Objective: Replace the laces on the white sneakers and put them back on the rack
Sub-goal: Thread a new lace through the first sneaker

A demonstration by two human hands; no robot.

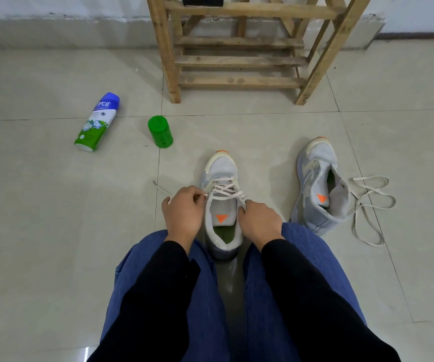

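Observation:
A white sneaker (222, 168) with an orange toe tip stands on the floor between my knees, toe pointing away. Its cream lace (225, 190) crosses several eyelets. My left hand (183, 211) pinches one lace end at the shoe's left side; the loose end (159, 188) trails left across the tile. My right hand (260, 222) grips the shoe's right collar and the lace there. The second sneaker (316, 186) lies tipped on its side to the right, with a loose lace (370, 205) sprawled beside it. The wooden rack (236, 61) stands ahead.
A blue, white and green bottle (97, 122) lies on the tiles at the left. A green jar (160, 131) stands near it. A dark object (202, 0) sits on the rack's upper shelf. My knees in blue trousers (158, 296) fill the foreground.

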